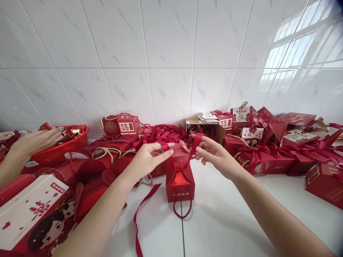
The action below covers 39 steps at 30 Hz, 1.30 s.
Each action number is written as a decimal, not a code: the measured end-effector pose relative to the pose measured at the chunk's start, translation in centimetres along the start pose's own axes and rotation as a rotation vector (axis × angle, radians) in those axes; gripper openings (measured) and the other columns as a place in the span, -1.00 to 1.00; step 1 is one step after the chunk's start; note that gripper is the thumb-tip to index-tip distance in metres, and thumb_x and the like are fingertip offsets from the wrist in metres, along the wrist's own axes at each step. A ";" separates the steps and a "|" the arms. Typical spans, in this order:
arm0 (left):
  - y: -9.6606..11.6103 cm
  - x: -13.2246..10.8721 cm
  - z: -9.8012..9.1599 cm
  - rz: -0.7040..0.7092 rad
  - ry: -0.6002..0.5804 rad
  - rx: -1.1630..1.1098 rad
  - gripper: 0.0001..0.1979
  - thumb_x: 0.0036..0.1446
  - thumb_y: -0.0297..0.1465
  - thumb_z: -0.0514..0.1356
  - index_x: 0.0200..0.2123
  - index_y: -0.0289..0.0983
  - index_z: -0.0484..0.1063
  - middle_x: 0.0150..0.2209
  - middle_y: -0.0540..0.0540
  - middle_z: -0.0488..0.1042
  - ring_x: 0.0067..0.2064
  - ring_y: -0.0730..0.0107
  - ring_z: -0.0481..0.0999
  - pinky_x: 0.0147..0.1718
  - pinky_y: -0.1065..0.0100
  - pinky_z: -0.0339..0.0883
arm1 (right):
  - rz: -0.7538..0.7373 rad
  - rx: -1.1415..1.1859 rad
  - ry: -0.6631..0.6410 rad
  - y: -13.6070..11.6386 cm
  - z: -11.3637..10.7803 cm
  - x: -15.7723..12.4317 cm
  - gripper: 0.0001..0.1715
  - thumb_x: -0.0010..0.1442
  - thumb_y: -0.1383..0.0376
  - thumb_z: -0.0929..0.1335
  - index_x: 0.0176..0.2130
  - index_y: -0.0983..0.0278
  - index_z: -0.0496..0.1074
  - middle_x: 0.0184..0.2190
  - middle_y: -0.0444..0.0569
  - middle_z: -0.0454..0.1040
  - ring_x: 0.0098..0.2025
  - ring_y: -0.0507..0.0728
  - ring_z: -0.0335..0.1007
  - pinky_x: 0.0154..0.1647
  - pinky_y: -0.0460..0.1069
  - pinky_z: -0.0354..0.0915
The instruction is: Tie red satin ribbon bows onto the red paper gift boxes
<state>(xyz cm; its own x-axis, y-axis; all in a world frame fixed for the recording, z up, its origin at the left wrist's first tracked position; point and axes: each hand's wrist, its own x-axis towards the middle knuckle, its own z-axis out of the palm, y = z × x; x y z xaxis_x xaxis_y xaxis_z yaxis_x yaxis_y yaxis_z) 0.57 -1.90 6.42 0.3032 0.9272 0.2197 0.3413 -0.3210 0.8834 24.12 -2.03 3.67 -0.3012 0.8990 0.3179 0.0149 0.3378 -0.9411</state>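
A small red gift box (180, 182) stands on the white tiled counter in front of me, with a braided cord handle (183, 216) drooping over its near side. Above its top, my left hand (150, 159) pinches a red ribbon between thumb and fingers. My right hand (215, 155), on the other side, grips another stretch of red ribbon (195, 147) that runs down to the box top. A loose ribbon tail (137, 221) curls on the counter left of the box; whether it belongs to the same ribbon I cannot tell.
Red boxes crowd the left, including a large white-topped one (29, 210). Ribbon-tied boxes (268, 162) line the right. A ribbon heap (166, 135) and a cardboard box (218, 130) lie near the wall. Another person's hand (34, 142) is over a red basin (72, 144) at far left.
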 end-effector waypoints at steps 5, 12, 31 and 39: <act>-0.2 0.4 -0.1 0.054 0.245 -0.273 -0.66 -0.01 -0.16 0.29 -0.22 -0.24 0.57 -0.17 -0.14 0.59 -0.02 0.15 0.49 0.01 0.21 0.30 | -0.015 0.311 0.240 0.3 -0.2 0.4 -0.75 0.03 0.14 0.46 -0.33 0.25 0.50 -0.47 -0.12 0.43 -0.45 -0.03 0.30 -0.47 -0.11 0.23; 0.6 -0.1 -1.8 0.101 0.315 -0.268 -0.70 0.04 -0.15 0.26 -0.30 -0.26 0.59 -0.11 -0.15 0.57 0.02 0.13 0.45 -0.06 0.26 0.34 | -0.125 0.391 0.391 -0.4 -0.4 0.3 -0.78 0.05 0.13 0.44 -0.32 0.22 0.49 -0.51 -0.18 0.39 -0.53 -0.07 0.23 -0.55 -0.14 0.18; 1.8 -1.8 -2.1 0.108 0.307 -0.123 -0.76 -0.07 -0.18 0.33 -0.48 -0.24 0.59 -0.53 -0.05 0.55 -0.38 0.27 0.53 -0.40 0.37 0.39 | -0.424 0.242 0.560 -2.8 -2.4 -1.3 -0.81 0.25 0.11 0.28 -0.32 0.11 0.41 -0.45 -0.15 0.36 -0.40 0.02 0.35 -0.44 -0.07 0.31; 2.2 -2.2 -1.7 0.132 0.327 -0.234 -0.84 -0.10 -0.24 0.37 -0.48 -0.20 0.59 -0.48 -0.01 0.59 -0.39 0.35 0.54 -0.40 0.41 0.42 | -0.412 0.186 0.482 -2.9 -2.7 -1.6 -0.81 0.25 0.14 0.28 -0.36 0.13 0.38 -0.51 -0.16 0.33 -0.48 0.02 0.33 -0.49 -0.06 0.27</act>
<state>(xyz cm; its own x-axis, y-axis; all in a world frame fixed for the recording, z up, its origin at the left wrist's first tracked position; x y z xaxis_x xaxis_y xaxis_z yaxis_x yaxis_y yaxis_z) -0.83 -4.30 8.56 0.0196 0.9055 0.4238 0.0962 -0.4236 0.9007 27.12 -3.67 6.25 0.2143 0.7454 0.6312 -0.1885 0.6656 -0.7221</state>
